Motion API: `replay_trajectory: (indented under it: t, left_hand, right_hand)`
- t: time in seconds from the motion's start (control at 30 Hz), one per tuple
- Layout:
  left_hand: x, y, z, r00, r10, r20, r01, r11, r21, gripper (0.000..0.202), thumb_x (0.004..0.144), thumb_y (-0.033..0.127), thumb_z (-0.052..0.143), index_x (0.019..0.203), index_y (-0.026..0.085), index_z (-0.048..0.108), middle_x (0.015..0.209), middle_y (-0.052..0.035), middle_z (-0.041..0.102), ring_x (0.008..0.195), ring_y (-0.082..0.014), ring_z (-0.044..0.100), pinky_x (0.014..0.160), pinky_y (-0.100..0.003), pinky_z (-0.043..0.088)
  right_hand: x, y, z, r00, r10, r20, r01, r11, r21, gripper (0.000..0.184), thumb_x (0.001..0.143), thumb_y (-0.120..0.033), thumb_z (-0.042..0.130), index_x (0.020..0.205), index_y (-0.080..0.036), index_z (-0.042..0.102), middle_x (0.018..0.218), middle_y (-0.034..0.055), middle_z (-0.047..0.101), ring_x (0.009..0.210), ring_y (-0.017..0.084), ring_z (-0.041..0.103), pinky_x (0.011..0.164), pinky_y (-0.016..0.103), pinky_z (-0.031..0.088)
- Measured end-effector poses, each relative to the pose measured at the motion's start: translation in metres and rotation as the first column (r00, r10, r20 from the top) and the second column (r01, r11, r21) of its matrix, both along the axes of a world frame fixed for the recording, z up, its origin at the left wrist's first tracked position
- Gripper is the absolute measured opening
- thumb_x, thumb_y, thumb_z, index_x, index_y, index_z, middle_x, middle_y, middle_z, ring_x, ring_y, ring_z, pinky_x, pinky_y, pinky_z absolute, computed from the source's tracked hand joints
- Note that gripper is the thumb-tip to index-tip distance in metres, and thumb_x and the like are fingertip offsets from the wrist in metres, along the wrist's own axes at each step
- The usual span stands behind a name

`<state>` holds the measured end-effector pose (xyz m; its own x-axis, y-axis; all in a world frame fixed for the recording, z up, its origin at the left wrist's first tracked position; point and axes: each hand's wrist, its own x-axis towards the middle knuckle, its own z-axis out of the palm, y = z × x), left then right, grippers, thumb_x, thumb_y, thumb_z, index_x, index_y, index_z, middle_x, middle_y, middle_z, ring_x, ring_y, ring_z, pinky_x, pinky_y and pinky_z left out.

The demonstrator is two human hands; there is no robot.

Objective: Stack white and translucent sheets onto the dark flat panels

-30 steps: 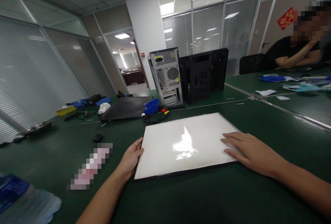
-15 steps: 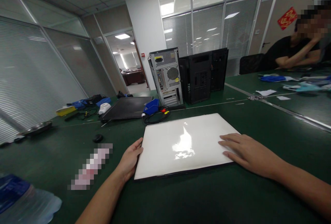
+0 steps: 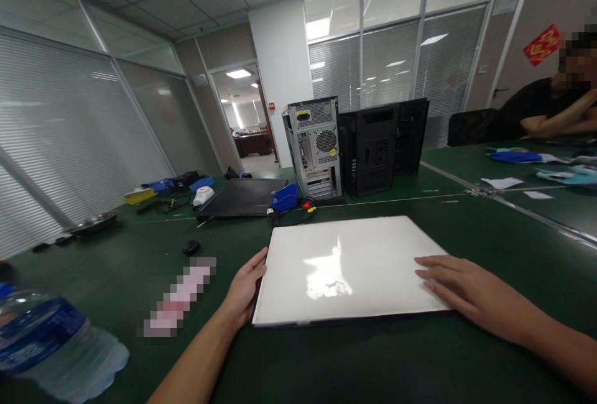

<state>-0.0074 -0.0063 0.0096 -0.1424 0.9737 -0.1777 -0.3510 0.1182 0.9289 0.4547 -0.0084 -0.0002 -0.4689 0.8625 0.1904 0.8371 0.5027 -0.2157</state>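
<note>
A glossy white rectangular panel (image 3: pixel 373 280) with a thin dark edge lies in front of me, a bright light reflection on its surface. My left hand (image 3: pixel 245 289) grips its left edge, thumb at the top side and the other fingers partly hidden at the rim. At the right end, my right hand (image 3: pixel 459 286) rests with fingers stretched out and spread over the panel's surface near its right edge. Whatever lies beneath the panel is hidden.
An open computer case (image 3: pixel 317 149) and black case parts (image 3: pixel 373 149) stand behind. A flat black panel (image 3: pixel 242 197), a blue tool (image 3: pixel 284 197) with cables, a round black object (image 3: pixel 191 247) and a water bottle (image 3: pixel 60 345) are leftward. A person (image 3: pixel 536 109) sits far right.
The whole view has shifted, so the scene appears farther right and slightly lower. More of the bottle shows. Both hands keep nearly the same places on the panel.
</note>
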Motion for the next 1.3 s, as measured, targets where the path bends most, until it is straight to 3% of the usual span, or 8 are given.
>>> replay_trajectory:
  t: [0.23, 0.47, 0.67, 0.77, 0.87, 1.03, 1.17, 1.3]
  left_hand:
    - [0.001, -0.005, 0.005, 1.0, 0.004, -0.024, -0.003, 1.0, 0.02, 0.067, 0.081, 0.014, 0.061, 0.143, 0.023, 0.04, 0.132, -0.0125, 0.059, 0.083, -0.0181, 0.07, 0.067, -0.028, 0.055]
    - [0.001, -0.011, 0.01, 0.994, -0.104, 0.045, 0.101, 0.993, 0.065, 0.073, 0.081, 0.02, 0.066, 0.146, 0.03, 0.035, 0.135, -0.0106, 0.057, 0.097, -0.021, 0.067, 0.079, -0.032, 0.054]
    - [-0.001, -0.011, 0.007, 0.985, -0.153, 0.078, 0.148, 0.987, 0.069, 0.071, 0.08, 0.018, 0.067, 0.145, 0.027, 0.038, 0.133, -0.0116, 0.058, 0.101, -0.0218, 0.067, 0.085, -0.035, 0.054]
    - [-0.001, -0.009, 0.005, 0.984, -0.154, 0.086, 0.148, 0.986, 0.074, 0.068, 0.079, 0.015, 0.067, 0.142, 0.024, 0.042, 0.136, -0.0124, 0.056, 0.103, -0.022, 0.066, 0.087, -0.034, 0.053]
    - [-0.002, -0.007, 0.004, 0.987, -0.139, 0.083, 0.133, 0.988, 0.076, 0.067, 0.078, 0.011, 0.067, 0.14, 0.019, 0.044, 0.135, -0.0142, 0.056, 0.102, -0.0223, 0.067, 0.084, -0.032, 0.055]
    - [-0.002, -0.007, 0.004, 0.991, -0.124, 0.042, 0.123, 0.992, 0.028, 0.073, 0.074, 0.006, 0.068, 0.141, 0.014, 0.041, 0.125, -0.0173, 0.064, 0.088, -0.0207, 0.07, 0.073, -0.031, 0.057]
    - [0.002, -0.01, 0.005, 0.99, -0.133, 0.041, 0.132, 0.991, 0.03, 0.075, 0.073, 0.008, 0.07, 0.141, 0.014, 0.039, 0.118, -0.0168, 0.067, 0.082, -0.0198, 0.071, 0.071, -0.031, 0.058]
    - [0.007, -0.01, 0.006, 0.984, -0.178, 0.026, 0.178, 0.984, -0.018, 0.078, 0.074, 0.009, 0.071, 0.143, 0.013, 0.035, 0.114, -0.0168, 0.068, 0.081, -0.0189, 0.071, 0.071, -0.029, 0.057]
  right_hand:
    - [0.001, 0.0, 0.0, 1.0, -0.022, -0.015, 0.022, 1.0, -0.005, 0.043, 0.09, -0.053, 0.042, 0.126, -0.035, 0.058, 0.136, -0.0006, 0.051, 0.126, 0.024, 0.046, 0.107, 0.051, 0.036]
    - [0.004, 0.001, -0.007, 1.0, 0.005, -0.006, -0.005, 0.999, 0.045, 0.044, 0.088, -0.053, 0.047, 0.129, -0.036, 0.055, 0.137, -0.0005, 0.051, 0.127, 0.024, 0.045, 0.107, 0.05, 0.037]
    - [0.007, 0.004, -0.008, 1.0, 0.027, 0.001, -0.027, 0.997, 0.073, 0.044, 0.088, -0.051, 0.047, 0.129, -0.035, 0.055, 0.136, 0.002, 0.051, 0.125, 0.026, 0.047, 0.104, 0.053, 0.039]
    - [0.002, -0.001, -0.003, 0.997, 0.082, 0.014, -0.083, 0.984, 0.158, 0.047, 0.087, -0.048, 0.051, 0.133, -0.036, 0.051, 0.14, 0.0017, 0.048, 0.127, 0.027, 0.045, 0.103, 0.052, 0.041]
    - [-0.013, -0.012, 0.006, 0.979, 0.19, 0.07, -0.202, 0.945, 0.256, 0.057, 0.084, -0.046, 0.056, 0.139, -0.035, 0.043, 0.145, 0.0028, 0.041, 0.13, 0.028, 0.042, 0.103, 0.05, 0.042]
    - [-0.048, -0.027, 0.017, 0.92, 0.345, 0.187, -0.389, 0.87, 0.303, 0.069, 0.081, -0.047, 0.059, 0.144, -0.03, 0.035, 0.147, 0.0069, 0.038, 0.129, 0.027, 0.042, 0.099, 0.045, 0.047]
    - [-0.058, -0.028, 0.014, 0.926, 0.324, 0.193, -0.377, 0.804, 0.461, 0.053, 0.084, -0.024, 0.057, 0.136, -0.026, 0.047, 0.135, 0.0099, 0.051, 0.121, 0.024, 0.05, 0.095, 0.043, 0.048]
    - [-0.047, -0.027, 0.006, 0.93, 0.336, 0.152, -0.353, 0.692, 0.629, 0.031, 0.082, -0.011, 0.056, 0.111, -0.02, 0.061, 0.11, 0.0087, 0.063, 0.107, 0.021, 0.057, 0.088, 0.037, 0.051]
